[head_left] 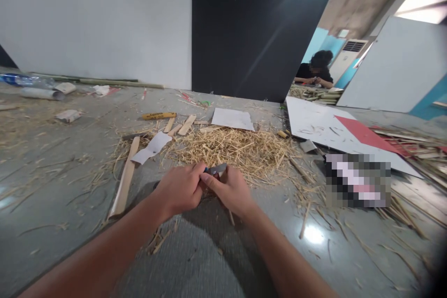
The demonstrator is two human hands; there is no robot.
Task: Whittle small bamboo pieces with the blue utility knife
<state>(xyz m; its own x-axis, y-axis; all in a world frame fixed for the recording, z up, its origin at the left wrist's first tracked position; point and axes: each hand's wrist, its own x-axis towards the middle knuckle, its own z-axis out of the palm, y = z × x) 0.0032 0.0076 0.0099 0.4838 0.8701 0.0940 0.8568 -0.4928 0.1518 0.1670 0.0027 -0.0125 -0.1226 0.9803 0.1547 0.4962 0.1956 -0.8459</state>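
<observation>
My left hand (179,188) is closed in a fist around what looks like the handle of a knife (218,168). Its short grey blade points right, and a bit of blue shows by the fingers. Pressed close beside it, my right hand (235,191) is curled with its thumb stretched toward the left hand. What the right fingers hold is mostly hidden; a thin pale strip (231,218) shows below them. Just beyond both hands lies a heap of straw-coloured shavings (237,149).
A flat wood strip (125,179) and folded white paper (152,147) lie left. Behind the shavings are a paper sheet (233,118) and a yellow tube-like piece (159,115). At right are a white-and-red board (314,121) and bamboo strips (405,214). Another person (316,72) sits far back.
</observation>
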